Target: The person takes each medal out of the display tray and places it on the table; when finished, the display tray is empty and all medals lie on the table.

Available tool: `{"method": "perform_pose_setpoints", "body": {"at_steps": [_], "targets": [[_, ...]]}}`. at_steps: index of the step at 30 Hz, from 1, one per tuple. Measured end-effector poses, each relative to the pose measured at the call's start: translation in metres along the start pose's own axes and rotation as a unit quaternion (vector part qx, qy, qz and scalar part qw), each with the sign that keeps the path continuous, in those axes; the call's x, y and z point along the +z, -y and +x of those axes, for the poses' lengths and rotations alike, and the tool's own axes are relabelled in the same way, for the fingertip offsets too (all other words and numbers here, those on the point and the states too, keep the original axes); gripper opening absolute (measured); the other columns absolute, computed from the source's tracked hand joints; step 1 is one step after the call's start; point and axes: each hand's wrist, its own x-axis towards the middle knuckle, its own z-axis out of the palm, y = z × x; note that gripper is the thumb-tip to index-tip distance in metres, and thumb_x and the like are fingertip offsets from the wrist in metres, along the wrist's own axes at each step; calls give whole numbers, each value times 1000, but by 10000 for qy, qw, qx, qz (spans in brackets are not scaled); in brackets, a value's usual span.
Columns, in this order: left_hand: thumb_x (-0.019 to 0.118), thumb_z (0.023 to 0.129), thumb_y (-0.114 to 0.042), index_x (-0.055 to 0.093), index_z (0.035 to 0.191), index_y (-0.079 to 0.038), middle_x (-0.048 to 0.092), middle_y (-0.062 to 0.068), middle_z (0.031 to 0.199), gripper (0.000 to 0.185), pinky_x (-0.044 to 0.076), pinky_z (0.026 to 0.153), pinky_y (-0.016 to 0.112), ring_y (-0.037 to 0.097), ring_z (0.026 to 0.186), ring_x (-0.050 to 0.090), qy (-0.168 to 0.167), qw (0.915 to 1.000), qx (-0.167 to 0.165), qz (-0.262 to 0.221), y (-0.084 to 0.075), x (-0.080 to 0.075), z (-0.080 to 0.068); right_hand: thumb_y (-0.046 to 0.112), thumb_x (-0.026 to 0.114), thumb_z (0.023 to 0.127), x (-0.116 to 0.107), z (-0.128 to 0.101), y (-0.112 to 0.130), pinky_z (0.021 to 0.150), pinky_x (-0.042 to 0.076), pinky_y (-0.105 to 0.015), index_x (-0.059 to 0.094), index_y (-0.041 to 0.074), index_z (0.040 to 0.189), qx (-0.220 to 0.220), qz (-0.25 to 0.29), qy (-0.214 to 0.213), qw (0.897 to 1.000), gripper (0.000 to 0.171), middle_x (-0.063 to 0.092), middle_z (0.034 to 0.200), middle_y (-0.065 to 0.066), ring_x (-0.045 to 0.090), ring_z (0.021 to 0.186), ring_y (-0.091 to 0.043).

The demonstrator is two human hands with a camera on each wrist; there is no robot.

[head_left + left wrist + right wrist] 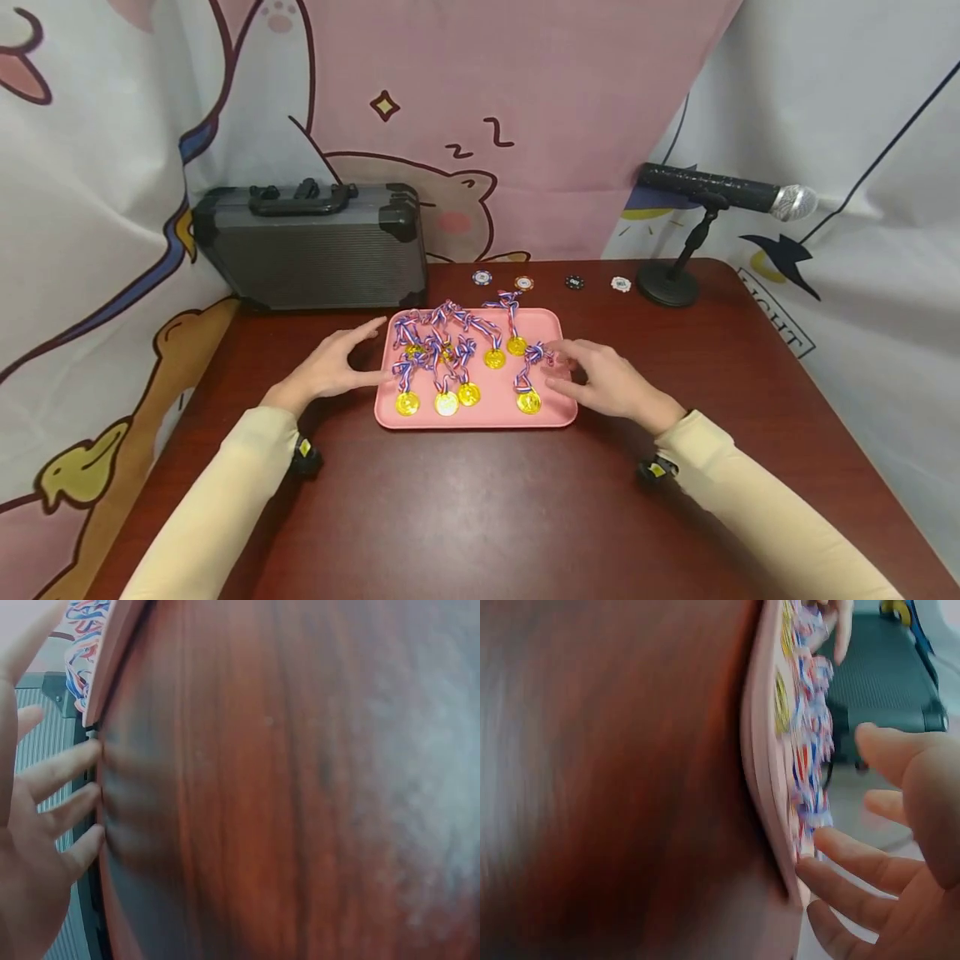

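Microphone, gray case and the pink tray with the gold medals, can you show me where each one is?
microphone [795, 202]: head view, on its silver mesh head.
gray case [315, 258]: head view, on the ribbed front wall.
pink tray [480, 415]: head view, on the bare near rim, below the medals.

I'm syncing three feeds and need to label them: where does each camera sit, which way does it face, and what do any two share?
Head: worn on the head, looking forward and down at the pink tray of medals; both sleeves, left hand and right hand show.
Left wrist: low over the table, facing the tray's edge; spread left fingers show.
Right wrist: low by the tray's right rim, facing the ribbons; right fingers show.
All three share the tray and ribbons.
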Motion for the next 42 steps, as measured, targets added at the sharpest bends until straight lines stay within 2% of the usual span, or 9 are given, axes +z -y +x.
{"method": "perform_pose_setpoints", "body": {"at_steps": [5,11,15,20,25,29,33,37,42], "targets": [[95,72,-52,52,155,-18,58,7,152,99,33,117,63,35,141,44,147,9979,412,-469,2,0,4,31,88,87,17,6,18,63,50,-28,73,16,127,-229,-155,509,9983,45,69,94,-1,61,78,-17],[99,67,-44,51,155,-21,48,9,158,103,31,117,66,36,143,35,606,9936,180,-937,7,3,1,38,89,85,28,10,30,62,48,-28,75,17,125,-434,-776,893,9920,47,67,95,1,56,81,-12],[100,68,-34,52,153,-19,43,10,160,99,28,117,66,38,142,36,789,9867,311,-1384,14,6,0,36,88,86,31,12,34,60,46,-28,77,20,120,-467,-1003,1048,9883,39,64,94,0,54,79,-12],[100,67,-25,54,151,-15,39,12,162,96,22,119,66,38,145,35,845,9808,518,-1680,20,6,2,27,88,87,29,16,38,61,46,-27,72,19,109,-355,-885,1224,9879,28,59,91,1,51,81,-13],[99,68,-29,54,151,-18,37,11,164,95,18,119,68,38,149,29,902,9819,485,-1596,19,6,1,8,86,87,23,19,31,67,52,-27,69,15,99,-296,-180,1146,9928,22,63,88,3,58,82,-14],[98,69,-31,53,153,-21,36,10,164,96,19,118,71,39,149,28,938,9821,389,-1589,19,5,0,2,86,85,9,22,17,75,56,-33,71,11,104,16,363,736,9966,25,71,95,2,63,84,-15],[98,69,-31,53,153,-22,35,10,165,96,17,118,72,39,150,25,922,9821,374,-1597,20,5,0,6,90,82,-16,30,-3,66,53,-32,66,6,117,611,667,75,9959,42,72,92,-4,64,76,-17],[98,69,-31,52,153,-21,35,11,165,96,18,117,73,40,150,24,932,9824,362,-1580,20,5,0,6,88,85,-45,40,-21,55,52,-25,57,1,120,1130,1049,-604,9862,47,73,85,-14,68,63,-18],[98,69,-31,52,153,-21,34,11,166,96,18,117,74,40,151,23,963,9818,313,-1605,19,6,0,5,81,92,-75,49,-33,57,51,-15,58,-4,109,1436,1068,-1711,9689,30,71,92,-20,64,66,-3]]}}
